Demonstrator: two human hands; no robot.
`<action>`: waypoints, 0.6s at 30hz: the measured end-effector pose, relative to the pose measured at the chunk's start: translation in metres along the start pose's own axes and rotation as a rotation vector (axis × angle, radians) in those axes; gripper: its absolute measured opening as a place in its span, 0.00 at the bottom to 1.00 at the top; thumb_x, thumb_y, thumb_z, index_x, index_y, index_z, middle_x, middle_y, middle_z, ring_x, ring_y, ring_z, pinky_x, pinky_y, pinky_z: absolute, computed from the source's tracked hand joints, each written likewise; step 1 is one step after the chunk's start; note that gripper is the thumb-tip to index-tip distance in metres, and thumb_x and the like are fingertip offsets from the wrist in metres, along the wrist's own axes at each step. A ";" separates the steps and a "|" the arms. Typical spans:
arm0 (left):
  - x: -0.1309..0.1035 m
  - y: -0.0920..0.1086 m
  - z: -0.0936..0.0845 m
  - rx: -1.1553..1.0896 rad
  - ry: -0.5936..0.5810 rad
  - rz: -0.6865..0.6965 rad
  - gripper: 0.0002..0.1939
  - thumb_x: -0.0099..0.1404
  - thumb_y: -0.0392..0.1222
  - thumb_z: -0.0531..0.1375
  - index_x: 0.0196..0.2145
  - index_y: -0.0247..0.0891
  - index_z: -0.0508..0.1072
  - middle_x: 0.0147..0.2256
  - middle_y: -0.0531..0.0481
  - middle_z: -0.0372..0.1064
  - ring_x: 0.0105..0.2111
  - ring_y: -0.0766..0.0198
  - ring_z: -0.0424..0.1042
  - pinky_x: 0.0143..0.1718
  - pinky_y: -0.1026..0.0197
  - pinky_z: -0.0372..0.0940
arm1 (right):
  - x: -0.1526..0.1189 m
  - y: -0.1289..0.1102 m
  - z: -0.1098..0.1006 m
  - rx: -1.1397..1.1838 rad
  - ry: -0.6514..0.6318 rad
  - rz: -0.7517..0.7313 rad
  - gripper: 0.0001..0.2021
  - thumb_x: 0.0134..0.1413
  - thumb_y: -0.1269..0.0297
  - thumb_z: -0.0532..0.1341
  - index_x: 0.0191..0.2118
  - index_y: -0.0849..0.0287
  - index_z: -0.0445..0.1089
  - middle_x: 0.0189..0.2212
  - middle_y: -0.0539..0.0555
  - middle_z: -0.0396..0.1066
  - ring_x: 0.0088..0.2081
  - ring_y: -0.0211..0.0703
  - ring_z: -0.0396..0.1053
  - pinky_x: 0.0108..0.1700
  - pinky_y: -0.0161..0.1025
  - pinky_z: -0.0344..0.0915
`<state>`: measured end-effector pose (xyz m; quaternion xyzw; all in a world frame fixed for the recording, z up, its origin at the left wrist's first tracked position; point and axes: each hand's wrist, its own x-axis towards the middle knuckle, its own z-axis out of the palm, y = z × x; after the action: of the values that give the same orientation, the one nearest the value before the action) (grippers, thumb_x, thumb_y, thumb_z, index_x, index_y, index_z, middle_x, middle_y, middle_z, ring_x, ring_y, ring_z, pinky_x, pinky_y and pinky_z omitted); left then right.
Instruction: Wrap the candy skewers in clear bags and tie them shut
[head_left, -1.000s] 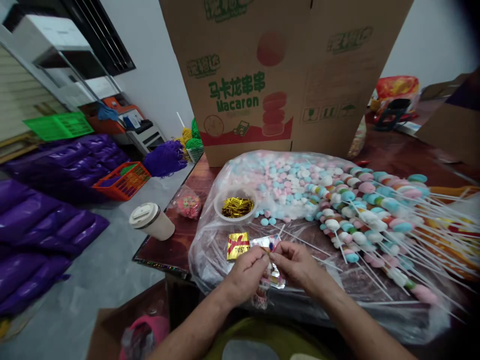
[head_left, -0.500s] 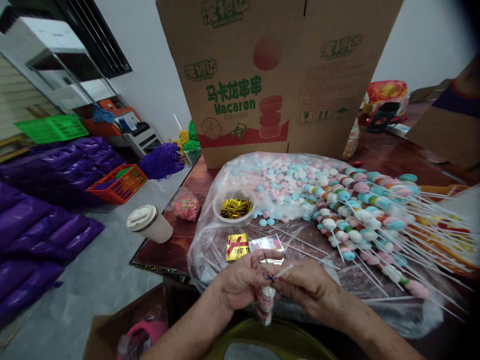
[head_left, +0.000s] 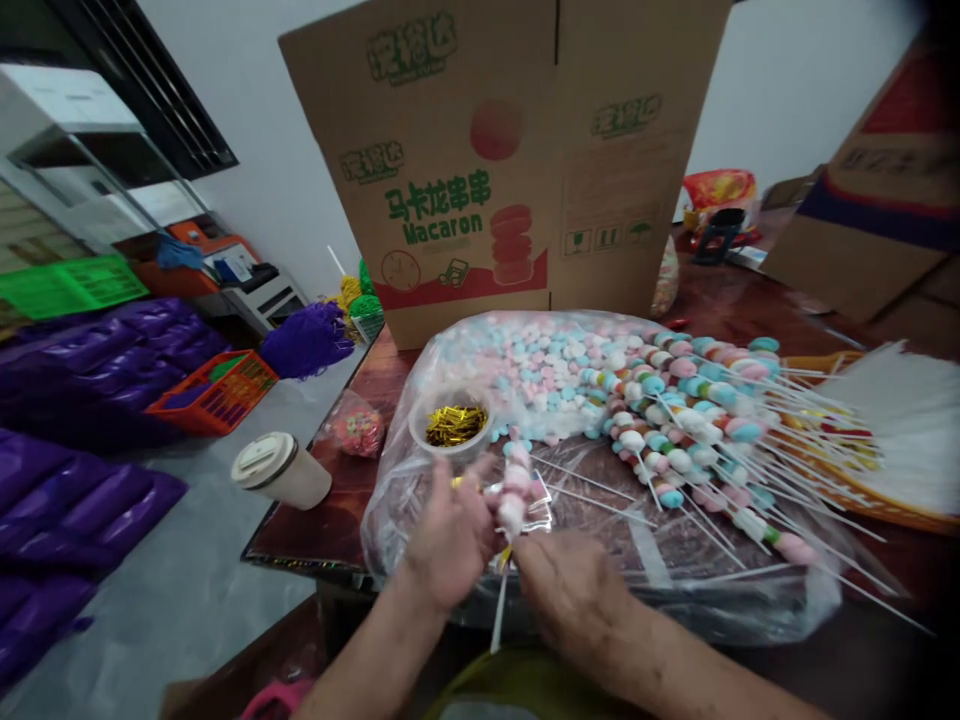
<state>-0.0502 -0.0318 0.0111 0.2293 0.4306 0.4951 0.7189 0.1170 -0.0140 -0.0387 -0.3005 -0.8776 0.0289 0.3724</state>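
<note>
A skewer of pink and white marshmallow-like sweets [head_left: 514, 490] in clear wrap points away from me. Its white stick [head_left: 499, 610] hangs toward me, and a gold twist tie [head_left: 505, 558] sits at the wrap's neck. My right hand [head_left: 574, 590] is closed, pinching at that neck. Left of the skewer, my left hand [head_left: 446, 535] is blurred, with fingers spread apart and the thumb side close to the wrap; whether it touches is unclear. Beyond them a clear bowl [head_left: 420, 435] holds gold twist ties [head_left: 455, 425]. Silvery packets [head_left: 541, 500] lie partly hidden behind the skewer.
A large cardboard box [head_left: 450, 330] stands behind loose pastel sweets [head_left: 540, 365] on a plastic sheet [head_left: 645, 600]. Several finished skewers [head_left: 690, 430] lie at right by an orange woven tray [head_left: 900, 515]. A lidded cup [head_left: 281, 470] and a bag of colourful pieces [head_left: 358, 430] are at left.
The skewer has swung from pointing down toward me to pointing away, its stick now toward me. My left fingers have spread, and the twist tie lies round the neck. The view has shifted right.
</note>
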 end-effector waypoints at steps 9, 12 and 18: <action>0.004 -0.039 -0.001 0.509 -0.051 0.073 0.24 0.59 0.59 0.53 0.41 0.37 0.74 0.40 0.45 0.72 0.46 0.54 0.65 0.53 0.52 0.54 | 0.008 -0.016 -0.001 1.257 -0.007 0.889 0.16 0.50 0.52 0.58 0.23 0.57 0.56 0.18 0.45 0.59 0.20 0.32 0.55 0.24 0.31 0.54; 0.006 -0.052 0.007 0.503 0.021 0.099 0.24 0.61 0.57 0.52 0.45 0.37 0.71 0.45 0.44 0.70 0.50 0.55 0.62 0.54 0.55 0.53 | 0.008 -0.023 0.001 1.711 -0.173 1.128 0.19 0.43 0.50 0.61 0.21 0.56 0.53 0.09 0.39 0.45 0.11 0.27 0.38 0.15 0.29 0.39; -0.001 -0.039 0.010 0.637 0.010 0.190 0.22 0.61 0.54 0.54 0.48 0.39 0.67 0.46 0.45 0.66 0.50 0.58 0.61 0.53 0.60 0.52 | -0.008 -0.018 0.004 1.864 -0.229 1.130 0.21 0.37 0.50 0.63 0.17 0.57 0.52 0.08 0.39 0.44 0.10 0.26 0.36 0.14 0.29 0.40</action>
<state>-0.0216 -0.0474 -0.0124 0.4794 0.5439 0.4014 0.5597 0.1090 -0.0327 -0.0419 -0.2555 -0.2764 0.8756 0.3026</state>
